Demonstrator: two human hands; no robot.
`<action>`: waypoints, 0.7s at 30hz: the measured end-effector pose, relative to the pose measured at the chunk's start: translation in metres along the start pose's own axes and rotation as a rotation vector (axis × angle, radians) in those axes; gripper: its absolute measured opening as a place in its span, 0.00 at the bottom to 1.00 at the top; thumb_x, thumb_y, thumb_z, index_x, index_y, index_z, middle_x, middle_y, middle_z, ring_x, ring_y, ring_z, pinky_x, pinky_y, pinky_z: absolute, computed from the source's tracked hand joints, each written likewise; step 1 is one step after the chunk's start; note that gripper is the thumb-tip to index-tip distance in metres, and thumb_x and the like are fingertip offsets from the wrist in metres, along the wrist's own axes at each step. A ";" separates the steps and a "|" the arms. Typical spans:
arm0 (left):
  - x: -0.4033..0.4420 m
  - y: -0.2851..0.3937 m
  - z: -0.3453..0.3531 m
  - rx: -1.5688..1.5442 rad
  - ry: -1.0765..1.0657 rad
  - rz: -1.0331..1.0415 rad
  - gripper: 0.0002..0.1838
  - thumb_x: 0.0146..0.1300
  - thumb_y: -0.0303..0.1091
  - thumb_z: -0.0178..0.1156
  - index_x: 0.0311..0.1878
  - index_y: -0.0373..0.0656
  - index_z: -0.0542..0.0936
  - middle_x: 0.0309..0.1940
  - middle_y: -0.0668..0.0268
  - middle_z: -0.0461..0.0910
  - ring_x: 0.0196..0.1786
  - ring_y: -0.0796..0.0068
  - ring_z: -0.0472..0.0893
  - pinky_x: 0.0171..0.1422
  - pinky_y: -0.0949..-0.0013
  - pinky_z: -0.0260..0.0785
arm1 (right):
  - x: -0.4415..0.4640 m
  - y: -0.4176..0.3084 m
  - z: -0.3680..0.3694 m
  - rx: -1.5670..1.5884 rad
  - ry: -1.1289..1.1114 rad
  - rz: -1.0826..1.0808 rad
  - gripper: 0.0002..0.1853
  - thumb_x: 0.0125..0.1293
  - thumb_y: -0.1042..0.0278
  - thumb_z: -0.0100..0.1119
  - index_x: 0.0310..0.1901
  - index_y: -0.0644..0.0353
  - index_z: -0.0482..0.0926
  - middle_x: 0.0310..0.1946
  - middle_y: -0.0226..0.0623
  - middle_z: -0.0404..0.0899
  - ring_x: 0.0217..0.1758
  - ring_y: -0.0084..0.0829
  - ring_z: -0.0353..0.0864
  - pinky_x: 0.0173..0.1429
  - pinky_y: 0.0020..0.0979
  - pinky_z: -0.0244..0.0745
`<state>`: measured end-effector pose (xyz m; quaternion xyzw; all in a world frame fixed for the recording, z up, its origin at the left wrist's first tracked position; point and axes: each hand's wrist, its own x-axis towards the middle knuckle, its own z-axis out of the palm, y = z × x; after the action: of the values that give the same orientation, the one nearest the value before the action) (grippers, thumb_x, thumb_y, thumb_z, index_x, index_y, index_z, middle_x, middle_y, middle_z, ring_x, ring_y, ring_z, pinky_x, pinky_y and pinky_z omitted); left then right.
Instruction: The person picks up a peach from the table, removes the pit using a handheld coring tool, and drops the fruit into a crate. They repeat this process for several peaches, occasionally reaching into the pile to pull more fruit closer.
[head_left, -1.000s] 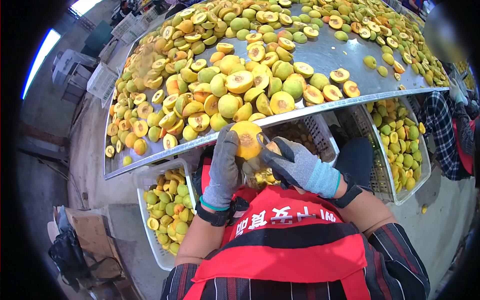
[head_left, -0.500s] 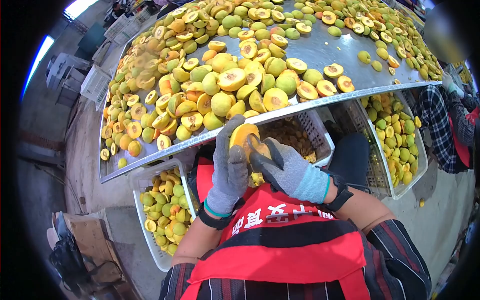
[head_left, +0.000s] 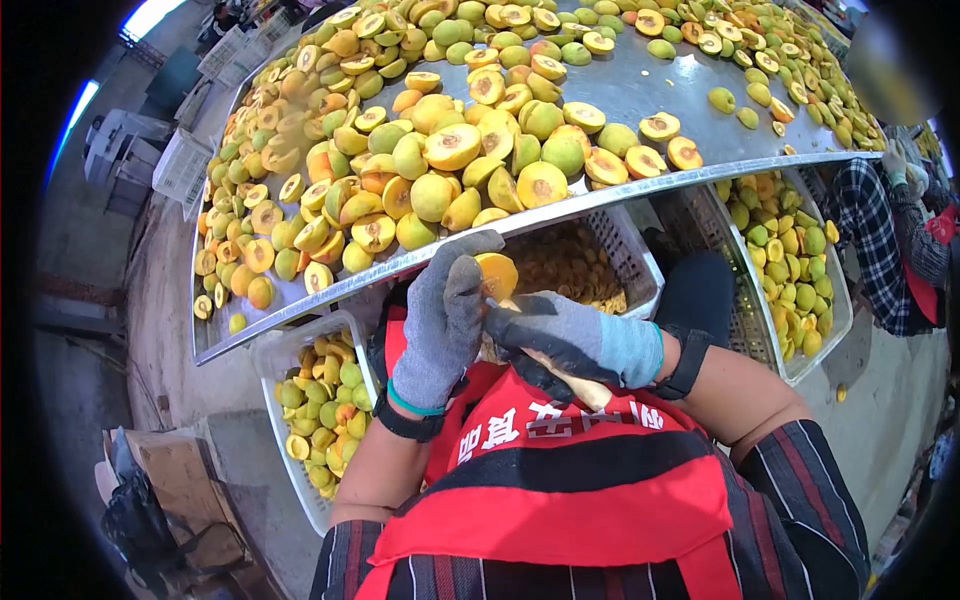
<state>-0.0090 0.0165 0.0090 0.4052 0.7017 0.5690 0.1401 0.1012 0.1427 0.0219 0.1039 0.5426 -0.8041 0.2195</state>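
Note:
In the head view, my left hand (head_left: 445, 310), in a grey glove, grips a yellow peach half (head_left: 497, 272) just below the table edge. My right hand (head_left: 570, 335), gloved too, is closed on a pitting knife (head_left: 575, 380) whose pale handle sticks out under the palm toward my apron. Its working end meets the peach half, mostly hidden by my fingers. Beyond both hands, many halved peaches (head_left: 453, 147), several with brown stones showing, are heaped on the metal table (head_left: 640, 100).
Below the table edge, a crate (head_left: 640, 250) holds brown peach scraps. Crates of peach halves stand at lower left (head_left: 270, 400) and at right (head_left: 840, 330). A person in plaid (head_left: 870, 230) sits at the far right. Flattened cardboard (head_left: 185, 480) lies on the left floor.
My right hand has turned, so the knife's pale handle now shows and its dark curved blade is hidden. My left hand still holds the peach half, a little further left.

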 end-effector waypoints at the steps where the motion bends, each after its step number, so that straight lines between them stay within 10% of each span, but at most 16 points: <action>1: 0.002 -0.001 0.000 0.018 0.014 0.060 0.25 0.70 0.50 0.40 0.49 0.37 0.74 0.40 0.58 0.78 0.44 0.74 0.76 0.49 0.71 0.67 | -0.002 0.000 -0.002 0.129 -0.108 -0.016 0.20 0.66 0.48 0.48 0.30 0.58 0.72 0.14 0.28 0.67 0.12 0.20 0.67 0.13 0.23 0.61; 10: 0.008 -0.019 0.030 -0.422 0.118 -0.055 0.31 0.68 0.56 0.39 0.54 0.34 0.68 0.36 0.56 0.78 0.36 0.71 0.79 0.39 0.75 0.73 | 0.009 0.020 -0.012 0.995 -0.510 0.114 0.20 0.69 0.49 0.41 0.33 0.58 0.72 0.11 0.28 0.62 0.06 0.20 0.59 0.09 0.20 0.53; 14: 0.010 -0.027 0.038 -1.108 0.007 -0.135 0.17 0.69 0.39 0.46 0.51 0.34 0.70 0.44 0.61 0.75 0.46 0.73 0.76 0.50 0.73 0.69 | 0.004 0.025 -0.014 1.032 -0.586 -0.017 0.19 0.70 0.49 0.39 0.37 0.58 0.71 0.11 0.29 0.62 0.05 0.22 0.58 0.09 0.21 0.53; 17: 0.011 -0.034 0.032 -0.084 0.196 0.064 0.16 0.64 0.35 0.51 0.51 0.34 0.70 0.44 0.60 0.75 0.45 0.71 0.76 0.49 0.72 0.70 | -0.002 0.028 -0.022 1.048 -0.494 -0.127 0.21 0.69 0.47 0.40 0.37 0.59 0.70 0.11 0.30 0.62 0.05 0.22 0.59 0.10 0.22 0.54; 20: -0.011 -0.020 -0.015 -0.510 0.183 -0.210 0.17 0.63 0.31 0.52 0.53 0.34 0.69 0.44 0.60 0.75 0.46 0.70 0.76 0.51 0.69 0.70 | -0.009 0.038 -0.042 0.931 -0.329 -0.199 0.26 0.68 0.41 0.36 0.34 0.59 0.70 0.10 0.31 0.61 0.05 0.24 0.59 0.09 0.24 0.55; 21: -0.037 -0.048 -0.048 0.117 0.243 0.002 0.18 0.61 0.31 0.54 0.53 0.34 0.70 0.44 0.60 0.75 0.46 0.69 0.76 0.51 0.68 0.70 | -0.011 0.041 -0.048 0.903 -0.252 -0.183 0.28 0.67 0.38 0.35 0.31 0.59 0.70 0.09 0.32 0.61 0.05 0.26 0.59 0.09 0.25 0.56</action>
<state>-0.0368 -0.0441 -0.0296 0.3416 0.7450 0.5723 0.0294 0.1265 0.1761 -0.0265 0.0423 0.1150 -0.9818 0.1449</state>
